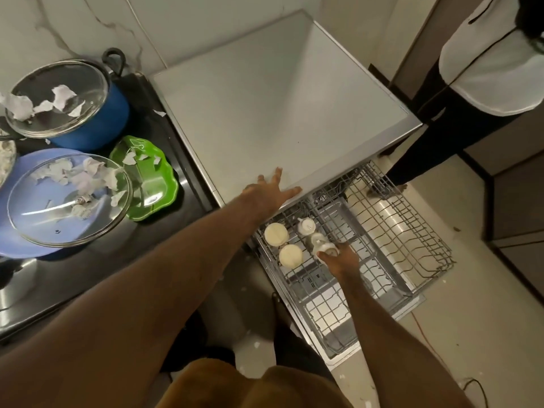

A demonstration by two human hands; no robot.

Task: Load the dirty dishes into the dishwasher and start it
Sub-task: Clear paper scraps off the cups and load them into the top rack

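1. While my left hand (269, 191) is resting flat on the dishwasher (279, 98) top, fingers spread and holding nothing, my right hand (343, 259) is gripping a white cup (323, 248) down in the pulled-out rack (319, 290).
2. The cup is sitting at the rack's near-left part, just beside a second cup (306, 225). Whether they are touching, I cannot tell. Two cream bowls (276, 234) are lying upturned to their left.
3. Judgement: I am working through the loading step, placing cups. Most of the rack is showing bare wire, so the task is looking early.
4. Waiting on the counter at my left are a blue pot (97, 119) under a glass lid (57, 97), a green dish (145, 178) and a blue plate (17, 219) under another lid, all carrying paper scraps.
5. Next move, as I am judging it: seating the cup steady between the wires, letting go, then reaching left for the dish and tipping its scraps off first.
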